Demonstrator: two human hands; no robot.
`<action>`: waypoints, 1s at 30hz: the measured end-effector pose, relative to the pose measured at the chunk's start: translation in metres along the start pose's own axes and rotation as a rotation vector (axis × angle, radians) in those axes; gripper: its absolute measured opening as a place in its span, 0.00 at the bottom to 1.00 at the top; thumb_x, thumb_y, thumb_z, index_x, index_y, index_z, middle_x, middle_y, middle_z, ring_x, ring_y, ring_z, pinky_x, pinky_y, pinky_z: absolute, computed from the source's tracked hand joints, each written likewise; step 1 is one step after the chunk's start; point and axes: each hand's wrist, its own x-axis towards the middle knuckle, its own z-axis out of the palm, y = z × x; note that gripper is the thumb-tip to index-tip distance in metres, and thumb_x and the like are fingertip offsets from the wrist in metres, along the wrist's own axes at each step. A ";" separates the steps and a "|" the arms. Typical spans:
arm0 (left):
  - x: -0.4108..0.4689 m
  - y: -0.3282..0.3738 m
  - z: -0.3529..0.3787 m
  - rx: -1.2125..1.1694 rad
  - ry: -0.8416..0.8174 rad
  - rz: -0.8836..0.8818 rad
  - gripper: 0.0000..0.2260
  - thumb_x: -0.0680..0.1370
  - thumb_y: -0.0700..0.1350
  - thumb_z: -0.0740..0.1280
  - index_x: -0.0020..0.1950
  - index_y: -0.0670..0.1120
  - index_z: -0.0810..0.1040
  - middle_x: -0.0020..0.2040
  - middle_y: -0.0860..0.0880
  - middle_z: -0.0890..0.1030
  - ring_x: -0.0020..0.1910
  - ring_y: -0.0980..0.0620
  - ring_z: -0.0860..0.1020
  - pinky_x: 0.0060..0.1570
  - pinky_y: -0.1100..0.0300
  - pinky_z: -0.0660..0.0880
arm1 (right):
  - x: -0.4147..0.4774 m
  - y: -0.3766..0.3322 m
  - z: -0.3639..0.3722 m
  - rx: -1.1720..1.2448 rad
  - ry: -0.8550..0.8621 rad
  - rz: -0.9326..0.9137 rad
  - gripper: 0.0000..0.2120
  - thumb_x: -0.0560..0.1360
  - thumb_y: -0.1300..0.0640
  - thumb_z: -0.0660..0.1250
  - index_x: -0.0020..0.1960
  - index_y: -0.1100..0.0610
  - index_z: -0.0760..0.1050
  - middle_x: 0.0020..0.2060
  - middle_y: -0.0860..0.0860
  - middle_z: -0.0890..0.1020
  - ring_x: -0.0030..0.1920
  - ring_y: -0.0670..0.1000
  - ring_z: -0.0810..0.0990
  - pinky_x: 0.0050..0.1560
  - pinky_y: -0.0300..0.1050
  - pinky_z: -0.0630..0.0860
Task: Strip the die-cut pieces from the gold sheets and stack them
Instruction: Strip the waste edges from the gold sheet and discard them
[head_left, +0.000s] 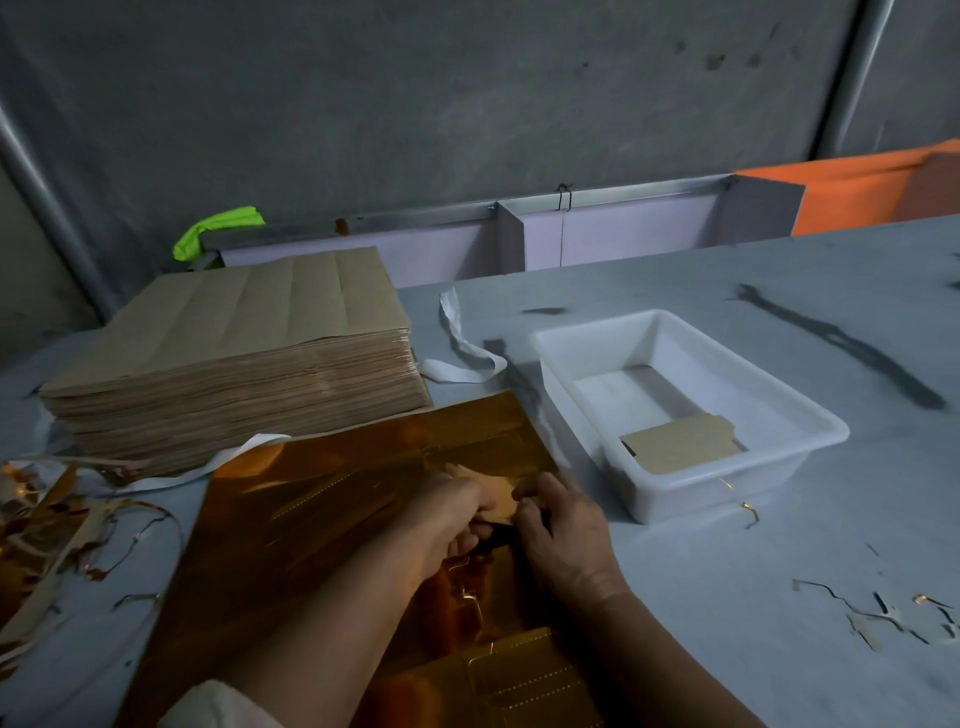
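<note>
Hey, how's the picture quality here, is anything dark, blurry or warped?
Head view: dim overall; the shiny gold foil sheet throws orange glare; the left-hand grip and right-hand grip, holding a small die-cut piece, look soft with motion blur; wide-angle distortion bows the grey table's far edge and the metal pipe at left.

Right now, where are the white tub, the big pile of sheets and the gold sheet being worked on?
white tub (727, 486): head view, on its near outer wall.
pile of sheets (249, 312): head view, on the top sheet's brown face.
gold sheet (311, 519): head view, on its bare left half.
</note>
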 end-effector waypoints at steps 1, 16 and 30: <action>0.001 -0.001 -0.001 0.000 0.015 -0.020 0.07 0.78 0.41 0.65 0.56 0.46 0.75 0.43 0.45 0.81 0.36 0.54 0.77 0.32 0.65 0.72 | 0.000 0.001 0.000 -0.014 0.034 0.010 0.09 0.80 0.54 0.59 0.55 0.52 0.77 0.52 0.49 0.76 0.47 0.47 0.75 0.48 0.47 0.76; 0.007 -0.013 -0.002 -0.037 0.125 0.092 0.11 0.81 0.41 0.64 0.63 0.45 0.73 0.51 0.46 0.80 0.40 0.55 0.81 0.27 0.69 0.73 | 0.004 0.008 0.012 -0.181 0.082 0.090 0.22 0.80 0.52 0.57 0.73 0.54 0.59 0.53 0.54 0.79 0.46 0.49 0.70 0.46 0.43 0.66; 0.004 -0.017 -0.004 -0.020 0.117 0.147 0.09 0.81 0.41 0.63 0.61 0.47 0.74 0.49 0.47 0.79 0.39 0.56 0.79 0.28 0.69 0.73 | 0.009 0.016 0.018 -0.149 0.045 0.139 0.27 0.80 0.52 0.57 0.76 0.52 0.51 0.59 0.54 0.76 0.59 0.52 0.70 0.55 0.47 0.72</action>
